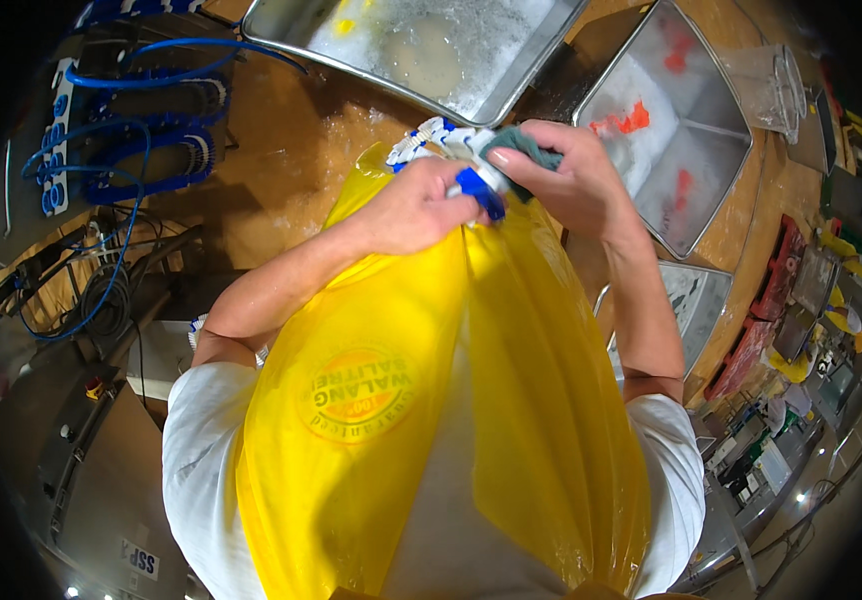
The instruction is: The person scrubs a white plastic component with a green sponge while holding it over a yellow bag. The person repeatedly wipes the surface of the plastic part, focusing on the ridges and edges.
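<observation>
Left hand (416,210): I read its grip as closed, fingers curled round a small white and blue plastic part (476,180), the blue end poking out past the knuckles. Right hand (561,175): grip also closed, pinching a grey-green cloth (523,145) against the top of that same part. Both hands meet just above the yellow plastic apron (431,400), which hangs down the person's front and fills the middle of the view. My guess is the part is held up close to the chest so the cloth can be worked over it with both hands; cannot tell exactly what the part is, some white and blue bits (421,140) stick out beyond the left hand.

Beyond the hands, a wooden counter (291,150), dusted with white powder. At its far edge sits a steel tray (421,45) with a wet, foamy-looking white layer inside. Toward the far right corner, a second steel tray (671,120) holds white stuff with red-orange bits. A clear plastic cup (766,85) stands just right of it. At the left edge, coils of blue hose (141,120) and cables on dark equipment. Lower left, a grey metal machine (91,470). Right side of the room is cluttered shelving with red and yellow items, too small to name.
</observation>
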The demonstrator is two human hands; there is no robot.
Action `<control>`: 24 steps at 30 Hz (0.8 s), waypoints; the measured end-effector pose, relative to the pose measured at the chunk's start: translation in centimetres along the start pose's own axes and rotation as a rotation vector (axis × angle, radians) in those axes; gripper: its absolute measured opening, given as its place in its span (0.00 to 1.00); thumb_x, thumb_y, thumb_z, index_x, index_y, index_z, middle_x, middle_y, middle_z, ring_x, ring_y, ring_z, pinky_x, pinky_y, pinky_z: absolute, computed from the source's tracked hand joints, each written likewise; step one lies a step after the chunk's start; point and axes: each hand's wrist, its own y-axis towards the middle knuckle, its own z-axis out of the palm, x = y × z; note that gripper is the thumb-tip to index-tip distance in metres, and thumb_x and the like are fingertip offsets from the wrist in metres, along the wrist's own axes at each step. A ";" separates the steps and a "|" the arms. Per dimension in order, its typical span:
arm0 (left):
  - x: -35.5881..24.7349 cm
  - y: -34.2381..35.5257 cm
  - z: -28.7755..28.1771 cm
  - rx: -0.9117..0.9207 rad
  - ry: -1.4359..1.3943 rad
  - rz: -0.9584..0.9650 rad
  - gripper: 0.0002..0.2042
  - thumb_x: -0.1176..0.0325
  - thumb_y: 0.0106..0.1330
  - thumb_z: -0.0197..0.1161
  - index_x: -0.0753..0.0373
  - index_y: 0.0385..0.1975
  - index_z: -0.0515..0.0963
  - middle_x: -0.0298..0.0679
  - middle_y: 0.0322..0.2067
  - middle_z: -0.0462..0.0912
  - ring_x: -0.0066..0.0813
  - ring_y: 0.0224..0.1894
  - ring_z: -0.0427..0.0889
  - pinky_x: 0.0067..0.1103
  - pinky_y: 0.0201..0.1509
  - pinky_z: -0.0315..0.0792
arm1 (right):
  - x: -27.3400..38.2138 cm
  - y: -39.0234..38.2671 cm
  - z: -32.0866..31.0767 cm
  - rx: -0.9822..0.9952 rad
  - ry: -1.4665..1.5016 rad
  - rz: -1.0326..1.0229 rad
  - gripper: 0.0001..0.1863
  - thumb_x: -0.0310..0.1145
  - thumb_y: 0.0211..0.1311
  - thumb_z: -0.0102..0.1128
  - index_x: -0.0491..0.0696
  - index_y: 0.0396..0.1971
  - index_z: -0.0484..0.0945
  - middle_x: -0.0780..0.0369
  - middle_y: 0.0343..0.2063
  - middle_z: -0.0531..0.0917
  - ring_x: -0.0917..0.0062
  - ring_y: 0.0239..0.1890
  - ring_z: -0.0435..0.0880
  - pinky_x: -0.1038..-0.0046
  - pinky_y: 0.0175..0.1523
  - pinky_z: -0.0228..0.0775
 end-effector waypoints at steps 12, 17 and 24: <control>0.2 1.0 -0.6 0.050 -0.109 -0.034 0.12 0.70 0.70 0.57 0.68 0.43 0.85 0.34 0.36 0.88 0.24 0.42 0.84 0.22 0.54 0.76 | 0.7 0.0 0.5 -0.226 0.334 0.204 0.17 0.44 0.70 0.74 0.42 0.40 0.89 0.68 0.32 0.89 0.86 0.31 0.83 0.76 0.37 0.75; 0.0 0.8 -1.1 0.033 -0.171 -0.013 0.17 0.70 0.67 0.54 0.72 0.49 0.84 0.40 0.38 0.88 0.29 0.42 0.85 0.24 0.55 0.77 | 0.4 -2.2 -2.0 -0.055 0.129 0.069 0.14 0.38 0.69 0.75 0.42 0.43 0.88 0.68 0.33 0.88 0.85 0.34 0.84 0.76 0.40 0.77; -1.2 0.5 -0.3 -0.033 -0.076 -0.065 0.20 0.62 0.75 0.50 0.73 0.47 0.84 0.43 0.38 0.88 0.32 0.43 0.85 0.27 0.56 0.76 | -0.6 -1.8 1.2 -0.216 -0.108 -0.313 0.08 0.32 0.67 0.74 0.42 0.39 0.88 0.62 0.31 0.87 0.82 0.30 0.83 0.76 0.38 0.76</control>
